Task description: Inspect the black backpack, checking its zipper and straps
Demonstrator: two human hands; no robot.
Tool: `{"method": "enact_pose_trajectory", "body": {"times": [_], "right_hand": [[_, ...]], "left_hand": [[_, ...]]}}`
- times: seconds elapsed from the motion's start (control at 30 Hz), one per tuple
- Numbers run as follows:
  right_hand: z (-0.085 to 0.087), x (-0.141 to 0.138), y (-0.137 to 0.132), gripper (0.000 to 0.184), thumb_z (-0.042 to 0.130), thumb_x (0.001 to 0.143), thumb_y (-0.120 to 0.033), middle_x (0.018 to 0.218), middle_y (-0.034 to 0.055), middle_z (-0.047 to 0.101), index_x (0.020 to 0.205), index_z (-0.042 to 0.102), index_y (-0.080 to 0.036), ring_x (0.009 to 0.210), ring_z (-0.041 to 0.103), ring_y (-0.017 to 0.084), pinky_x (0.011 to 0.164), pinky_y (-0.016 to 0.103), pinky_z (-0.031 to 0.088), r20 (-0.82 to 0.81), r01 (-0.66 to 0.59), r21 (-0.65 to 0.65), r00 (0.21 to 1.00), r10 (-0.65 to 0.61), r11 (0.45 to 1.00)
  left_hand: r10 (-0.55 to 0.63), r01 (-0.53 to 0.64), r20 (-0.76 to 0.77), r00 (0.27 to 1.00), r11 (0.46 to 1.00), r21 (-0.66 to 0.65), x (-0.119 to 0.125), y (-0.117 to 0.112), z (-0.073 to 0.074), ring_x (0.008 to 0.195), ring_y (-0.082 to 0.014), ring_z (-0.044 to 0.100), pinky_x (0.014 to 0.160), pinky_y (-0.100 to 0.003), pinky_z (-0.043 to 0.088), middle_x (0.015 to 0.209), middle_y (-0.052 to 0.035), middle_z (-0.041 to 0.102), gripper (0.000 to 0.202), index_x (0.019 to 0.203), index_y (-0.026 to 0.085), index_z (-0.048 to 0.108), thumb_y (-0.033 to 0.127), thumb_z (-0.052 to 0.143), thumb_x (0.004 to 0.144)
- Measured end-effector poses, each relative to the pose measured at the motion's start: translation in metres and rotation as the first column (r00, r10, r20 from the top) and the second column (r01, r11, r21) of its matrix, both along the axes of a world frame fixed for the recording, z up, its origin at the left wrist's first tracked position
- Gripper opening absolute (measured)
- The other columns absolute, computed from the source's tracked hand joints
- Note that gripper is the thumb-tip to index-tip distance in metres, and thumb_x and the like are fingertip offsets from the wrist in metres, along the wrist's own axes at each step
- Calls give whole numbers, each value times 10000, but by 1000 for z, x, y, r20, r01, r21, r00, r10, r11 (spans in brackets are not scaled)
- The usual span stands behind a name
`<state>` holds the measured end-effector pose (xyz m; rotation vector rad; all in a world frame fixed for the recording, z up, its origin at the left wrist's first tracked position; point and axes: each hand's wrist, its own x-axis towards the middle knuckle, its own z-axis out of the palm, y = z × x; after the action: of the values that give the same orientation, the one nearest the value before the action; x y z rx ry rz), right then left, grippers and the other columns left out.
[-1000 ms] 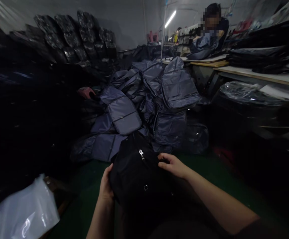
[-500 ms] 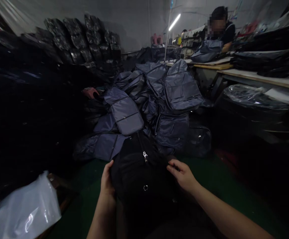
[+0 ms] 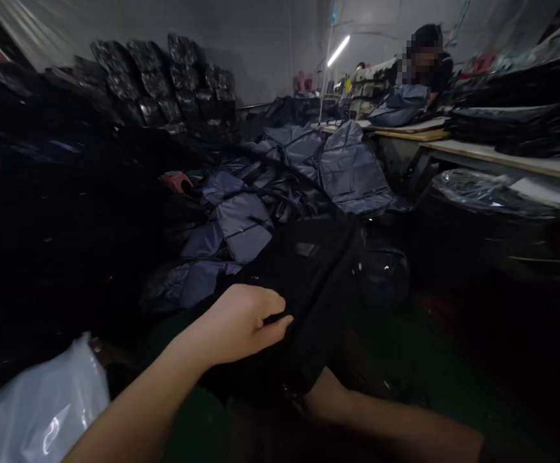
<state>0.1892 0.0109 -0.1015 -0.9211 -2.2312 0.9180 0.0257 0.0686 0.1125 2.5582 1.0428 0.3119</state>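
A big wall of shiny dark bags (image 3: 154, 83) is stacked up at the back and down the left side; it is very dark there, so little can be made out. In the middle of the floor lies a heap of grey-blue bags (image 3: 352, 170), all tumbled on top of each other. On the right runs a long table (image 3: 501, 157) with more dark things on it, and a person (image 3: 429, 61) sits at its far end with a grey-blue bag in front of them.

Close in front of the heap is the black bag (image 3: 313, 270); it is lifted off the green floor and hangs between the person's own arms. In the bottom left corner sits a clear plastic bag (image 3: 43, 411), shiny and crumpled.

The left hand (image 3: 245, 321) is closed tight, its fingers curled around the near edge of the black bag. The right arm (image 3: 380, 418) reaches in from the bottom right; the right hand is tucked under the black bag and hidden, so I cannot tell how it grips.

A small pink thing (image 3: 176, 182) pokes out at the left edge of the heap; a thin white light (image 3: 338, 50) glows far back.
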Motion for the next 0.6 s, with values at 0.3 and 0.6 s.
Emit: {"method": "enact_pose_trajectory", "body": {"times": [0.3, 0.6], "right_hand": [[25, 69, 8, 208, 505, 860, -235, 942, 36, 663, 1023, 633, -225, 796, 625, 125, 703, 205, 463, 111, 14, -50, 994, -8, 999], [18, 43, 64, 259, 574, 759, -188, 972, 25, 578, 1015, 578, -228, 695, 560, 133, 631, 245, 382, 575, -236, 193, 814, 85, 953]], "left_hand": [[256, -96, -320, 912, 892, 441, -47, -46, -147, 698, -175, 443, 647, -335, 299, 710, -26, 523, 177, 713, 193, 510, 158, 449, 875], [261, -198, -46, 964, 825, 530, -34, -87, -203, 687, -156, 457, 694, -321, 354, 689, -29, 559, 157, 714, 182, 547, 141, 489, 853]]}}
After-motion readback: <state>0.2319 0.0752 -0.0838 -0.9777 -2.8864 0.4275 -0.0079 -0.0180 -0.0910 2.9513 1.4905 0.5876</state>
